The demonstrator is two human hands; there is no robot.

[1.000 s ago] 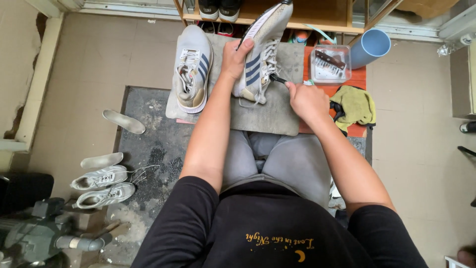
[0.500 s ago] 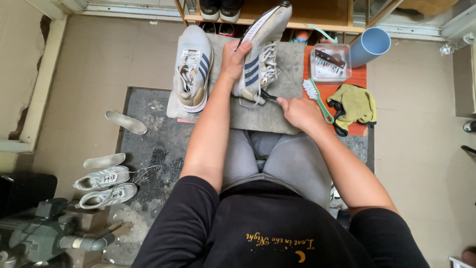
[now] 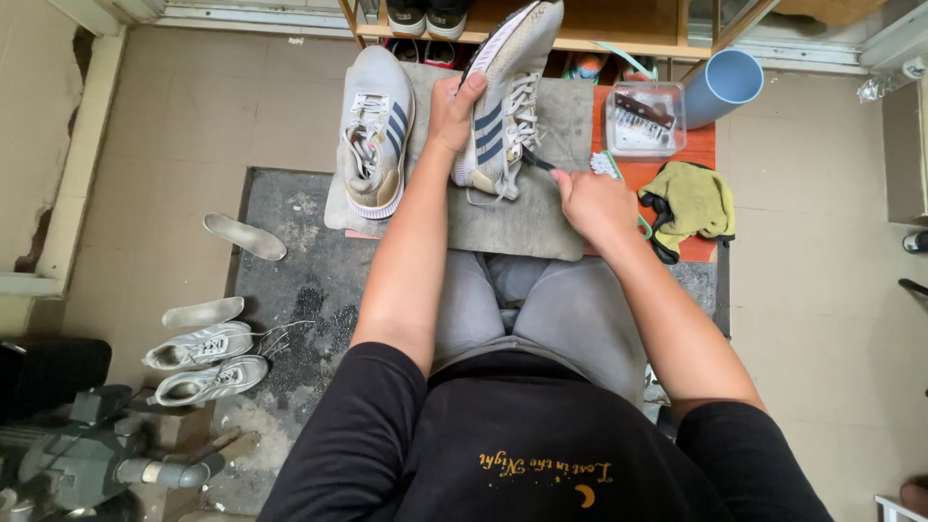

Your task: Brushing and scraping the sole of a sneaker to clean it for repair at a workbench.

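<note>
My left hand [image 3: 452,108] grips a grey sneaker with dark blue stripes [image 3: 507,92], holding it tilted on its side over a grey towel [image 3: 522,208] on my lap. My right hand [image 3: 592,201] is closed around a small brush whose dark handle [image 3: 537,160] points at the sneaker's laces. The matching sneaker [image 3: 375,130] lies flat on the towel to the left, laces up.
A clear plastic box of tools [image 3: 643,118] sits on an orange mat with a yellow-green cloth [image 3: 691,198]. A blue cup [image 3: 727,85] stands at the right. Two white sneakers [image 3: 205,362] and loose insoles [image 3: 244,235] lie on the floor left. A wooden shelf [image 3: 619,19] stands ahead.
My right hand dropped from the sneaker's laces toward the towel's right edge, then came back up a little. The left hand and the sneaker stayed in place.
</note>
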